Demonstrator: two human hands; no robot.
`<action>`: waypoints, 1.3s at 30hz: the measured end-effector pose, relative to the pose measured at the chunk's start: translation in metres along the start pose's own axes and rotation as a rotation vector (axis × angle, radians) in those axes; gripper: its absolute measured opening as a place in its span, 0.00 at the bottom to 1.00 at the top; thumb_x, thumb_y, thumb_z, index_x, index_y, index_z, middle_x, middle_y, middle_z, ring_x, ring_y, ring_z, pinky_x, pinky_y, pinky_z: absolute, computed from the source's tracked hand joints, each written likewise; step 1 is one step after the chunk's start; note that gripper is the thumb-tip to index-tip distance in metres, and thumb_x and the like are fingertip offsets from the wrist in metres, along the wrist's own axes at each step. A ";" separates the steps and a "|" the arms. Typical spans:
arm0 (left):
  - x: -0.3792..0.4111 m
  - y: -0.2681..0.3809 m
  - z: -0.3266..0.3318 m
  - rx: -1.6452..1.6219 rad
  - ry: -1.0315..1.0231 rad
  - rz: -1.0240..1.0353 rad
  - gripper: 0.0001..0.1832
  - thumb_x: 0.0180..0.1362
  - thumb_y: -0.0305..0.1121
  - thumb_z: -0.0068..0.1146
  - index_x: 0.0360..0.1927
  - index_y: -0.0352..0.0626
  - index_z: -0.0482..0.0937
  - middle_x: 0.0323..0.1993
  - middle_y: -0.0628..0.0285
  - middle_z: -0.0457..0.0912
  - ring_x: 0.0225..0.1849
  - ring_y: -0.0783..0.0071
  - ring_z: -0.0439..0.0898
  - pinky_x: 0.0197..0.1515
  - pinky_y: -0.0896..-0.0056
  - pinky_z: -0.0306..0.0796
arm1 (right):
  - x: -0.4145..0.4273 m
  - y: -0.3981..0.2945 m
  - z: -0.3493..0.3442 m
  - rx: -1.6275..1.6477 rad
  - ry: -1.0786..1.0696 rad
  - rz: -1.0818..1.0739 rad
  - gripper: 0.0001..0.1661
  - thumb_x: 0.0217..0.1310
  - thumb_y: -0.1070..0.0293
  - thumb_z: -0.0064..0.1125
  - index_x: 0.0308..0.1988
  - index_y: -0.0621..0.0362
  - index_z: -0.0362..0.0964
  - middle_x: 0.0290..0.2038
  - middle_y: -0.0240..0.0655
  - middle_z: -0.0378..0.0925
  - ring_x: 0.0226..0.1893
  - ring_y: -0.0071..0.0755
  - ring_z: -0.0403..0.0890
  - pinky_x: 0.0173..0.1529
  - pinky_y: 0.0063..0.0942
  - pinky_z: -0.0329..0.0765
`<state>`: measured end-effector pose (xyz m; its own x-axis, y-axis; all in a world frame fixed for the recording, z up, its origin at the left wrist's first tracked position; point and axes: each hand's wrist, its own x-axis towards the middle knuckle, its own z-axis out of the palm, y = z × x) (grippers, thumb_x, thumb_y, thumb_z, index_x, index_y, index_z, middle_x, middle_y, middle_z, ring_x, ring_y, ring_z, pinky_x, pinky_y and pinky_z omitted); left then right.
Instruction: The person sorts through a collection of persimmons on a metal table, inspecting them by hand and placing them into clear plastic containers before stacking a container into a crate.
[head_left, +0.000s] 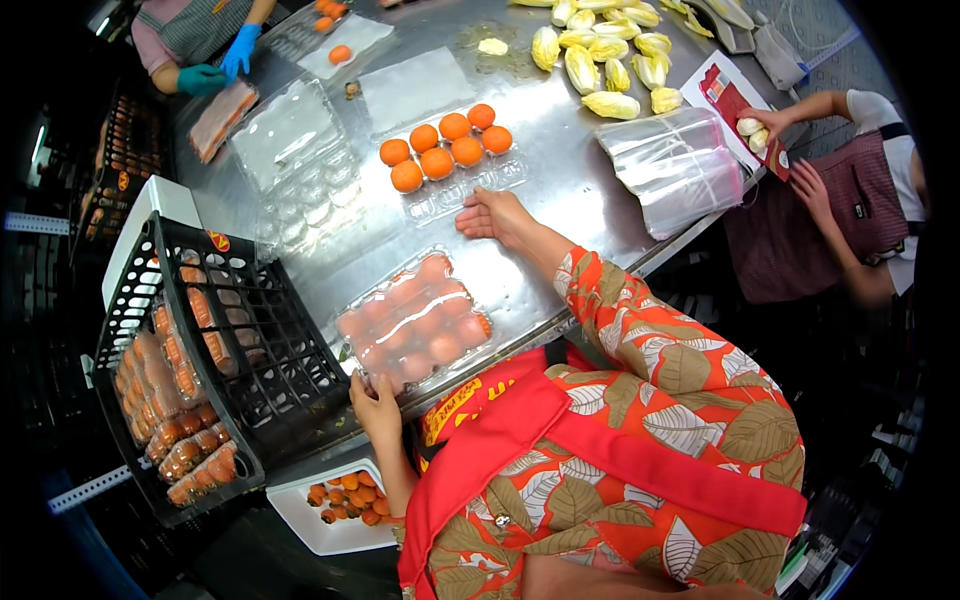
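A closed clear plastic clamshell (412, 326) of orange persimmons lies near the steel table's front edge. My left hand (377, 409) is at its near left corner, thumb and fingers on the plastic. Farther in, two rows of persimmons (436, 163) sit in an uncovered plastic tray, with an empty moulded part (469, 191) of clear plastic along its near side. My right hand (491, 215) is beside that part, fingers extended and nothing held. Whether its fingertips touch the plastic is unclear.
A black crate (259, 405) with packed clamshells stands at left, above a white bin (289, 506) of loose persimmons. Empty clear clamshells (300, 165), plastic bags (675, 172) and pale-yellow cabbages (581, 69) lie on the table (517, 277). A gloved person (199, 45) and another person (825, 202) work opposite and right.
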<state>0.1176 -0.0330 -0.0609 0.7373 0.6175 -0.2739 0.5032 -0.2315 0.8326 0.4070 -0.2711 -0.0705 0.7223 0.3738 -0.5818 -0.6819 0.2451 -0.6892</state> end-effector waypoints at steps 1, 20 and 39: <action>0.001 0.004 0.002 0.002 0.007 0.008 0.28 0.56 0.32 0.56 0.58 0.29 0.64 0.44 0.51 0.71 0.42 0.66 0.75 0.45 0.68 0.69 | 0.004 -0.001 0.001 0.001 -0.004 -0.002 0.23 0.69 0.56 0.36 0.45 0.69 0.60 0.38 0.54 0.76 0.36 0.46 0.82 0.39 0.35 0.81; 0.029 0.036 0.003 0.061 -0.019 -0.011 0.23 0.46 0.32 0.68 0.45 0.33 0.74 0.30 0.65 0.71 0.27 0.79 0.70 0.31 0.77 0.68 | -0.066 -0.002 0.034 -1.208 0.037 -0.488 0.26 0.50 0.56 0.61 0.46 0.61 0.75 0.37 0.47 0.73 0.40 0.48 0.76 0.46 0.36 0.73; 0.028 0.034 0.003 -0.137 -0.147 -0.204 0.18 0.47 0.35 0.69 0.33 0.36 0.72 0.21 0.66 0.73 0.17 0.82 0.70 0.18 0.80 0.65 | -0.104 0.020 0.004 -0.602 -0.023 0.033 0.23 0.50 0.68 0.66 0.44 0.63 0.65 0.27 0.34 0.75 0.27 0.24 0.78 0.26 0.21 0.76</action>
<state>0.1567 -0.0256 -0.0416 0.6897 0.5232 -0.5005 0.5892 -0.0037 0.8080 0.3178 -0.3013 -0.0215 0.6949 0.3934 -0.6019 -0.5140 -0.3136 -0.7984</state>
